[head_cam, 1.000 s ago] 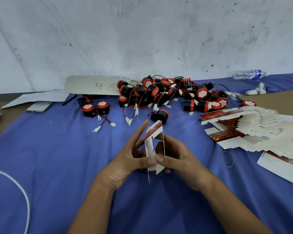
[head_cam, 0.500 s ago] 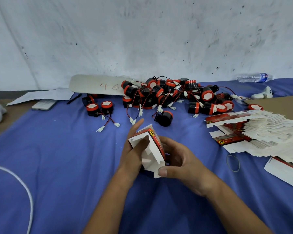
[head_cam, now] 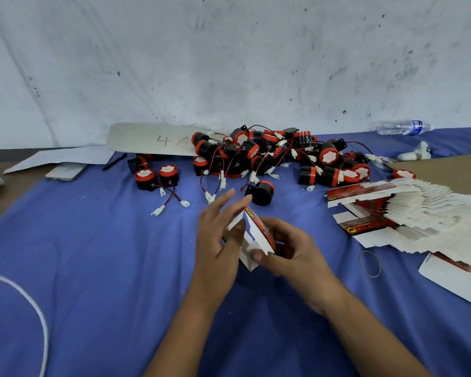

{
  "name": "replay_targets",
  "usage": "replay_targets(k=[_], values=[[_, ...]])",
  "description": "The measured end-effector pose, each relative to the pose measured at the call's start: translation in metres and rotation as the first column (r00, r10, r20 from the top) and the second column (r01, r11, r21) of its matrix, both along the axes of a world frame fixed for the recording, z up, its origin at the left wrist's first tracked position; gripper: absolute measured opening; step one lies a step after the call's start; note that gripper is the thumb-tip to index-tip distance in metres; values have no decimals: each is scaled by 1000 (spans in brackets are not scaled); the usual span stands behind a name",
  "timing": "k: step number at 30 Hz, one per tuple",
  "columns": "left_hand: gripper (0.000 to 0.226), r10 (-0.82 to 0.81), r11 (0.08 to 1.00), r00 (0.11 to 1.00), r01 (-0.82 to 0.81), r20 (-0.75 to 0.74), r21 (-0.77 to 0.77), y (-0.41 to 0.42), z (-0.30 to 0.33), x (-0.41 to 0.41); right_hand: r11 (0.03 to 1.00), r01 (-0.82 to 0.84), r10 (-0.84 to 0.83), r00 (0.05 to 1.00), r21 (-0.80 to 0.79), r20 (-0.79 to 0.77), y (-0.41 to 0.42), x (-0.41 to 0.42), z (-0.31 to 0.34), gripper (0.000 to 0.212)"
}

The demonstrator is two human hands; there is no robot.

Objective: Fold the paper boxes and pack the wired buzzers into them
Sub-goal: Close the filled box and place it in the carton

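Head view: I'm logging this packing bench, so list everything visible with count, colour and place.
paper box: one, white and red, half folded, held between both hands
buzzers: a heap, black and red, far centre
flat boxes: a fanned stack, white and red, right
rubber band: one, right of the hands
water bottle: one, clear, far right
phone: one, far left
cloth: one, blue, covering the table
left hand: fingers straight against the box
right hand: fingers curled round the box
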State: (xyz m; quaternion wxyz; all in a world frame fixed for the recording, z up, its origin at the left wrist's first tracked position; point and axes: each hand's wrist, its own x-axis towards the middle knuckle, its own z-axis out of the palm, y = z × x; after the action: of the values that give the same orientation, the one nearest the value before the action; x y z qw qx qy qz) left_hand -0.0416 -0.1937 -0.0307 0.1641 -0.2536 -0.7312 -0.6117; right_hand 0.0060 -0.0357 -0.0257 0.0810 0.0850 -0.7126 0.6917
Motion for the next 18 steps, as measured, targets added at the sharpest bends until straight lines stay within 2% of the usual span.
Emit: replay_targets(k=[2,6,8,10,12,16,18], values=[[44,-72,997,997,72,14,-37,3,0,4,997,78,-78,997,11,0,1,-2,-3,44],[65,-250,962,953,264,172,-64,5,-4,9,973,208,-207,978,-101,14,8,-6,-7,44],[71,-327,943,919,334,221,8,8,-3,12,949,260,-259,965,-175,32,12,-7,-6,46],[72,-358,931,892,319,277,176,13,-2,15,937,253,-253,967,-242,32,13,-6,-3,46],[58,-308,935,900,226,308,272,16,-2,13,948,225,-227,974,-227,16,11,-5,-2,43],[40,-127,982,958,86,256,166,13,-4,8,983,173,-177,983,-59,-56,8,-1,-1,45],[42,-36,992,973,7,229,127,13,-3,8,994,108,-109,991,-17,-72,7,1,0,49]])
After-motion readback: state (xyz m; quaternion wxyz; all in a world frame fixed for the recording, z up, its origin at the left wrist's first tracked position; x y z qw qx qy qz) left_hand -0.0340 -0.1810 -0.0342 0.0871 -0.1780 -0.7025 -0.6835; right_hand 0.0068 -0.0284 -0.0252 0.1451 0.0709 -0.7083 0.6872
